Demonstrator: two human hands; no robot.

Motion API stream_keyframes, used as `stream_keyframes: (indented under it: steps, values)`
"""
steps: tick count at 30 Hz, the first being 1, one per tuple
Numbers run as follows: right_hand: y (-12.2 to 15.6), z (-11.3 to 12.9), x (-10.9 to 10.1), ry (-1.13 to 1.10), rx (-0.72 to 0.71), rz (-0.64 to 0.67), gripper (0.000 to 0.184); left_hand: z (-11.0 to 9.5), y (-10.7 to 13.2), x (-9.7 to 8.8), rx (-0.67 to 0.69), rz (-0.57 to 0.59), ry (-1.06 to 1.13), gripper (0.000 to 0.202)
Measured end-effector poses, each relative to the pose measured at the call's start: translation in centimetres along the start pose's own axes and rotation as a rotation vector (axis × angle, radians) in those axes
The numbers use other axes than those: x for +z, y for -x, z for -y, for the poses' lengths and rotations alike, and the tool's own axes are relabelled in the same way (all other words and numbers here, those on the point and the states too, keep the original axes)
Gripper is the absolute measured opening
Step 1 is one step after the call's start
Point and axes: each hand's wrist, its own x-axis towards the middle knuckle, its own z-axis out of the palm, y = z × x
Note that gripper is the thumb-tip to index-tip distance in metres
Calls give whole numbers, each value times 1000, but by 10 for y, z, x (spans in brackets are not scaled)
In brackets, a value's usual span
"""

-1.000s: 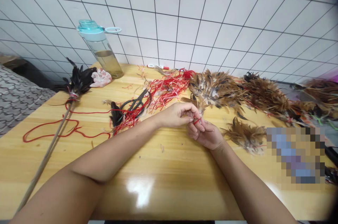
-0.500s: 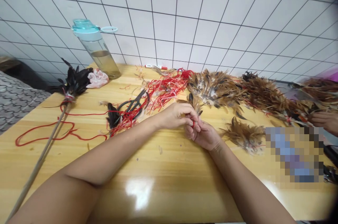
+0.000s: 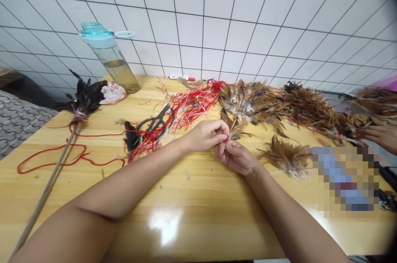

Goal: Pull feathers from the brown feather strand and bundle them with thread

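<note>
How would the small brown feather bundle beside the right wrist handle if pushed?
The feather bundle is probably light, being mostly thin feathers. Its loose, splayed tips would likely flex. It seems more apt to slide than roll, given its fanned, irregular shape.

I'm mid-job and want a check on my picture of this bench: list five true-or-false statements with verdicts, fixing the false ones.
1. The left hand and right hand meet at a bit of red cord. True.
2. The left hand grips the scissors. False: the scissors lie on the table.
3. Black feathers sit at one end of the stick. True.
4. The bottle is full. False: the bottle holds liquid only partway up.
5. Another person's hand shows at the right edge. True.
</note>
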Motion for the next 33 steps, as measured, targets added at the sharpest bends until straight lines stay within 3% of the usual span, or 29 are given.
stream_keyframes:
  steps: [6, 11, 25, 33]
  values:
    - [-2, 0, 3, -113, -12, -123, 28, 1, -2, 6, 90, -137, -207, 9]
    - [-3, 2, 7, -103, -61, -73, 31, 9, -4, 7, 17, -245, -17, 19]
    - [-1, 2, 6, -82, -72, 4, 31, 0, -4, 6, -171, -65, 457, 26]
    - [0, 2, 6, -99, -56, 35, 30, 5, -5, 6, -178, -71, 479, 22]
